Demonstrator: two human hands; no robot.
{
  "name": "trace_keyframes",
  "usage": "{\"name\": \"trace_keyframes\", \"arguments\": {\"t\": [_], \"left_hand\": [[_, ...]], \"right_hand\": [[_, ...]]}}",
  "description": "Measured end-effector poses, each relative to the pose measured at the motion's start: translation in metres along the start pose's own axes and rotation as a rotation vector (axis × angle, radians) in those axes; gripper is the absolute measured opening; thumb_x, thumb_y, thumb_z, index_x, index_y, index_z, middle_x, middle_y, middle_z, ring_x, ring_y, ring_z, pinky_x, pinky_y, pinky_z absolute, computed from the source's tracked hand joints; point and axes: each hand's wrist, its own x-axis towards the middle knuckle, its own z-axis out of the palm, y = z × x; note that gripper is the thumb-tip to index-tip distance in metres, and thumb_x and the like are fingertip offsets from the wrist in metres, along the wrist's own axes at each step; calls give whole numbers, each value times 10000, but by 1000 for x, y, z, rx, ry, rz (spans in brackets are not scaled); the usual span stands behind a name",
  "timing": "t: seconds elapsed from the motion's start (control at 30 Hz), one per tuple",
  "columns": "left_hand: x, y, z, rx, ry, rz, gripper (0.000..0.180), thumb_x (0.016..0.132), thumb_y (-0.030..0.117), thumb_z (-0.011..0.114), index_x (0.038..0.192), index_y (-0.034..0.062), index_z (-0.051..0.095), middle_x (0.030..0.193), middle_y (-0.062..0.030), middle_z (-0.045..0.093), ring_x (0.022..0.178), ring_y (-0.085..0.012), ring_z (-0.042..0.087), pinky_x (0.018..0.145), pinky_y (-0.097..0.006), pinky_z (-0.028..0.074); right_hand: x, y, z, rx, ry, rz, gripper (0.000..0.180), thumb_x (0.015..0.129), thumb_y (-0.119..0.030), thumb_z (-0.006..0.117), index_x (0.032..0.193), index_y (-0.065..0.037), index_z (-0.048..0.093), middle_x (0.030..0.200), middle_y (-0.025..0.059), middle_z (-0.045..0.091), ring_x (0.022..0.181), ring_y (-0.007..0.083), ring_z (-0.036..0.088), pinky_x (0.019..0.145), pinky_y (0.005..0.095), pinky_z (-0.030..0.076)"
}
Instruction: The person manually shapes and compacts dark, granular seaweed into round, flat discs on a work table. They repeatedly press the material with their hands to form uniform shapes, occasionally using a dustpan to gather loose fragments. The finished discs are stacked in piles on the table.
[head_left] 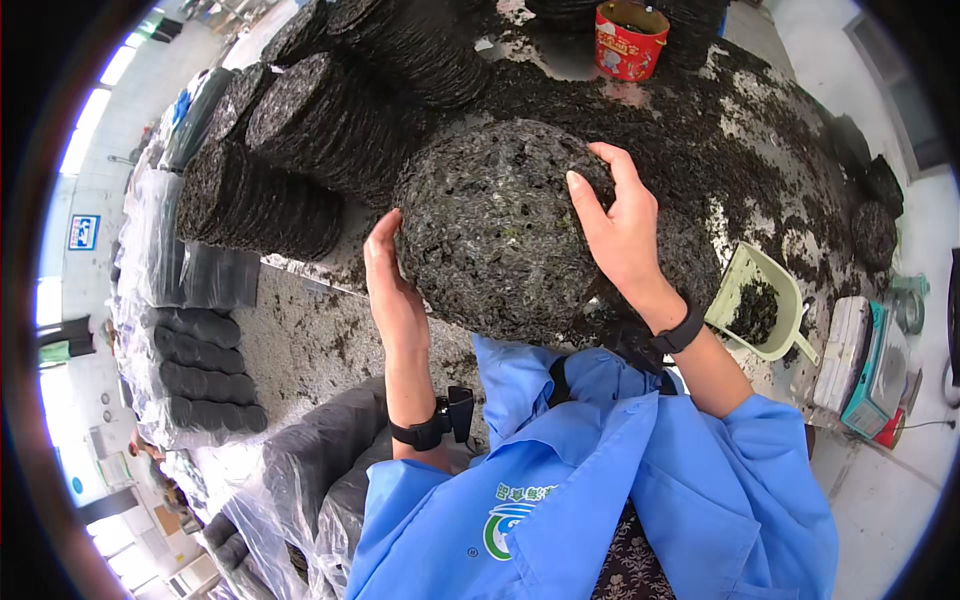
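Note:
A round, dark green-black dried seaweed cake point(497, 230) is held between my two hands, in front of my chest at the table's near edge. My left hand point(393, 285) presses along its left side with the fingers nearly straight. On the far right rim rests my right hand point(622, 215), its thumb on the upper face and its fingers round the edge. Whether this is a single cake or a stack, I cannot tell. Behind it to the left lie tilted stacks of similar round seaweed cakes point(325, 120).
Loose seaweed bits cover the table point(735, 150). A red bucket point(631, 42) stands at the back. On the right are a pale green dustpan point(757, 300) holding seaweed scraps and a teal-edged scale point(872, 375). Plastic-wrapped seaweed rolls point(205, 370) are piled at left.

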Motion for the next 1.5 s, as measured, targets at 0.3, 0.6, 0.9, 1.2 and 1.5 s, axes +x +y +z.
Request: {"name": "trace_keyframes", "arguments": {"t": [0.3,0.6,0.9,1.2,1.5], "left_hand": [[7,29,21,851,-475,396,414,912,309,467,1318,229,489,1449,-128,318,1344,-319,258,1063,-514,146],[67,-43,-35,457,-414,173,431,969,320,366,1336,112,456,1440,-144,332,1351,-310,259,1096,-411,174],[119,-150,-112,-65,-468,-194,616,933,375,403,1406,-2,288,1473,-126,274,1387,-250,182,1119,-383,120],[126,-248,-129,-794,-162,-931,561,936,460,376,1345,79,417,1297,-113,501,1158,-278,498,986,-417,410],[133,-271,-121,-621,-66,-1090,619,924,529,361,1359,91,406,1321,-111,482,1185,-285,480,1004,-422,392]], "right_hand": [[20,8,44,608,-14,37,222,909,-169,565,1069,-18,543,898,57,576,785,104,545,712,255,448],[-60,227,100,158,-131,914,685,917,-509,409,1334,26,319,1295,282,388,1223,392,375,975,452,342],[-20,220,120,585,-210,1324,967,822,-742,322,1396,34,282,1458,178,278,1359,303,225,1081,437,205],[-24,176,135,764,-159,1089,606,907,-516,463,1296,-52,478,1242,59,556,1085,163,550,933,332,444],[33,170,85,686,-43,1306,570,935,-472,427,1275,-16,475,1212,80,564,1086,183,544,940,311,435]]}}
